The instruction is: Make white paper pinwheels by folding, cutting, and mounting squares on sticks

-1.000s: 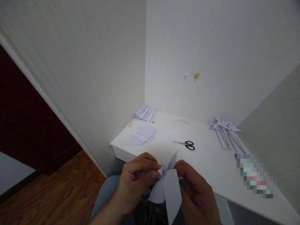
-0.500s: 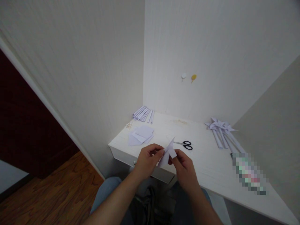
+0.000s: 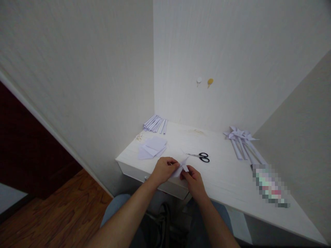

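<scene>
Above the desk's front edge, my left hand [image 3: 165, 169] pinches the left side of a partly folded white paper pinwheel [image 3: 184, 166]. My right hand [image 3: 192, 179] is closed on its lower right side, with the fingertips partly hidden behind the paper. Pointed flaps of the paper stand up between the two hands. Just beyond lies a pair of scissors [image 3: 201, 157] with black handles, its blades pointing left. Left of the hands, flat white paper sheets [image 3: 153, 148] overlap in a loose pile.
Rolled paper sticks [image 3: 155, 124] lie at the desk's back left, near small pale bits [image 3: 139, 137]. Finished paper pinwheels [image 3: 240, 135] on sticks rest at the right, by a pixelated object [image 3: 270, 187]. White and yellow hooks [image 3: 210, 82] are on the wall. A drawer knob [image 3: 146, 178] sticks out in front.
My right hand has moved left and closer to my left hand, and the paper's flaps sit lower and more gathered. The whole view has shifted slightly.
</scene>
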`<state>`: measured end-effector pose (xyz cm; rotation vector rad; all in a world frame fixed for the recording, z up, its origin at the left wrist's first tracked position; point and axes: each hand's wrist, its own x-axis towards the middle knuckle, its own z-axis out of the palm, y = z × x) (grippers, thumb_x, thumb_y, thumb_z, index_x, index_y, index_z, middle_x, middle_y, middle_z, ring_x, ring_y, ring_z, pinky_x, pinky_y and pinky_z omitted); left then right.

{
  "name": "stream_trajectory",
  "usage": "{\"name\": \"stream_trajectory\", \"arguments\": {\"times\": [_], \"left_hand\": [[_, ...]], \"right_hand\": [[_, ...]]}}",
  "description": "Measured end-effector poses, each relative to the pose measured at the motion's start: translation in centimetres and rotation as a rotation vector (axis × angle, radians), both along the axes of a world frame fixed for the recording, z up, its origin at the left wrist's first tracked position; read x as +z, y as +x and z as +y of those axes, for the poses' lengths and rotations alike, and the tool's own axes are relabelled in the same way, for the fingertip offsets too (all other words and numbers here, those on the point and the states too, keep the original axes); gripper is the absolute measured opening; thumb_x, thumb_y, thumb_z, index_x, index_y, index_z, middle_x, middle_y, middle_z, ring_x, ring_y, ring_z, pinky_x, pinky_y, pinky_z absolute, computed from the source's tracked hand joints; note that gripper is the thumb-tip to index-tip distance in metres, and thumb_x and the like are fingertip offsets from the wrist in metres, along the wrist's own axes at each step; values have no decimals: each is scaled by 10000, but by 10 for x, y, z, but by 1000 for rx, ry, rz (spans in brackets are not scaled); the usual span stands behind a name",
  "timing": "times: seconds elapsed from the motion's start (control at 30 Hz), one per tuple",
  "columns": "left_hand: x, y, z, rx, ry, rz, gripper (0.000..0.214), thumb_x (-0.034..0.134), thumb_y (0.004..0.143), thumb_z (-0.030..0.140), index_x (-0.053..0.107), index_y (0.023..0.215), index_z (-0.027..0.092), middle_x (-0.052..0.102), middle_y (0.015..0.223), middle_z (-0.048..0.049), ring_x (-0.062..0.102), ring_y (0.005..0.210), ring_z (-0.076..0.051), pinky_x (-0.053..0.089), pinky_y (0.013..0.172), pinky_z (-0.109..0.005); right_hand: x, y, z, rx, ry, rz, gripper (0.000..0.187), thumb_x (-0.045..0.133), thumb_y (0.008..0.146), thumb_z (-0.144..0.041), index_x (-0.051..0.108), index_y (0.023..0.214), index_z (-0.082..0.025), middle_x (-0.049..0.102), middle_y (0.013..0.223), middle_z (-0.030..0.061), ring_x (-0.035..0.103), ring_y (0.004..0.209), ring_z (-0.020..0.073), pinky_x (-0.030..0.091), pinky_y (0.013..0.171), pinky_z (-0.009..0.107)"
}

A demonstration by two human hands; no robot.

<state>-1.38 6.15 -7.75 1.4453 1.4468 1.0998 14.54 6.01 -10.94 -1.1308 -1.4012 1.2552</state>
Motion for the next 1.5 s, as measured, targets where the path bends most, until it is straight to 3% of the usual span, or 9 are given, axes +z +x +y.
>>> {"name": "stream_trajectory", "arguments": {"times": [0.6,1.03,1.5], "left_hand": [[-25,1,10,52,-36,-135,150,671,738,279,722,687,147,709,668,-32,619,661,-178,470,661,-289],[-24,-1,11,54,-48,-147,99,676,699,225,705,652,144,691,636,-23,608,643,-180,476,651,-297],[-25,3,15,63,-44,-130,107,668,718,209,677,622,161,679,628,-18,611,644,-181,480,670,-305]], "right_hand": [[2,-4,7,-16,-15,-138,284,586,748,-478,606,644,-215,620,555,19,578,580,216,426,603,319],[2,-5,10,25,-68,-118,305,603,693,-506,610,643,-205,627,551,27,605,569,228,467,597,333],[-2,-7,11,-27,-44,-102,295,617,722,-504,590,615,-230,617,548,25,592,572,230,470,592,337]]}}
